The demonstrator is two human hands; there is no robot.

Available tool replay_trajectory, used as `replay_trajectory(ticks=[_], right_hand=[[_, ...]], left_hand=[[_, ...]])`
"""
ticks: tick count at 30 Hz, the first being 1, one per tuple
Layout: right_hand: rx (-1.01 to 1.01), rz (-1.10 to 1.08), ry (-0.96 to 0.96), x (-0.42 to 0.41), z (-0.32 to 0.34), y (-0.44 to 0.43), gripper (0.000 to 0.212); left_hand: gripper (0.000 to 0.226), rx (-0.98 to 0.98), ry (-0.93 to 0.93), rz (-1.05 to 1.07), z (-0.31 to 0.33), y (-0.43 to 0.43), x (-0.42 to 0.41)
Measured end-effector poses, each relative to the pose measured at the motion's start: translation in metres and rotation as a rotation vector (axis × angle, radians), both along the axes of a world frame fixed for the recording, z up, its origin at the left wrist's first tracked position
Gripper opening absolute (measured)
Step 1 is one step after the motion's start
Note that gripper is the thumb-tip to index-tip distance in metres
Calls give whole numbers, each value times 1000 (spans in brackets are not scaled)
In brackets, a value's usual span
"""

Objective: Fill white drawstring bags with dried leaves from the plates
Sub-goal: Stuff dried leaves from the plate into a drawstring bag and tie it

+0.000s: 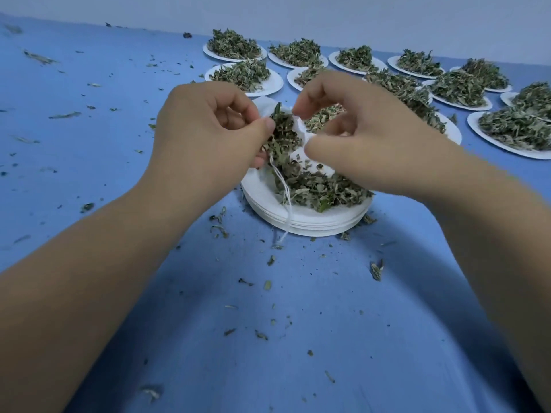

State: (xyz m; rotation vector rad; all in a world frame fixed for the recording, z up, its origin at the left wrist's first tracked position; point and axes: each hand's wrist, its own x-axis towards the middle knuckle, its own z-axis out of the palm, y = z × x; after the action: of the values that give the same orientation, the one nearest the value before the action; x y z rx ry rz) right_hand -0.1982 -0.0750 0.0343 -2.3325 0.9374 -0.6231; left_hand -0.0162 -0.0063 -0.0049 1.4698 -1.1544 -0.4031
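Nearest, the left forearm (89,278) and the right forearm (492,263) stretched from the near corners toward the middle of the blue table (328,323), converging so that the two hands met above a stack of white plates (313,222). The left hand (205,129) was turned with its back to the left, fingers curled inward and the thumb pressed against them, pinching the left side of a white bag (301,131) at its mouth. The right hand (357,135), slightly blurred, arched over from the right with its knuckles up and its fingers bent down, thumb and forefinger nipping the bag's right edge. Between them the bag was held open just above the stack, stuffed with dried leaves (283,129) that poked out at its far top. A white string (284,192) hung from below the left hand, ran down across the stack's near rim and ended on the table. More loose leaves (322,189) lay on the top plate under the right hand.

Leaf crumbs (376,269) were scattered over the table near and to the left. Beyond the hands, further plates (235,44) heaped with leaves stood in rows running to the far right, up against a pale wall (357,13).
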Motion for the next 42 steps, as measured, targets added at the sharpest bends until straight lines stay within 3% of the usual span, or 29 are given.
replay_trajectory(ticks=[7, 14, 19, 22, 26, 29, 33, 37, 42], right_hand=[[-117, 62, 135, -1, -19, 7, 19], [-306, 101, 222, 7, -25, 9, 17], [-291, -13, 163, 0, -22, 0, 11], [-253, 4, 192, -4, -20, 1, 19], [-144, -51, 71, -7, -21, 8, 26], [-217, -3, 181, -8, -30, 16, 34], [-261, 42, 254, -8, -38, 19, 46], [-287, 55, 247, -4, -39, 19, 42], [-312, 103, 249, 3, -43, 20, 36]], left_hand=[[14, 1, 96, -81, -1, 3, 0], [15, 60, -48, -22, 0, 6, -4], [15, 67, -322, 85, -1, 6, -6], [17, 64, -326, 88, 0, 10, -12], [14, 115, -240, 50, 4, 15, -16], [34, 137, -242, 39, 8, 20, -17], [25, 139, -335, 61, 9, 18, -7], [25, 208, -414, 23, 8, 13, -4], [41, 230, -461, -30, 3, 9, -4]])
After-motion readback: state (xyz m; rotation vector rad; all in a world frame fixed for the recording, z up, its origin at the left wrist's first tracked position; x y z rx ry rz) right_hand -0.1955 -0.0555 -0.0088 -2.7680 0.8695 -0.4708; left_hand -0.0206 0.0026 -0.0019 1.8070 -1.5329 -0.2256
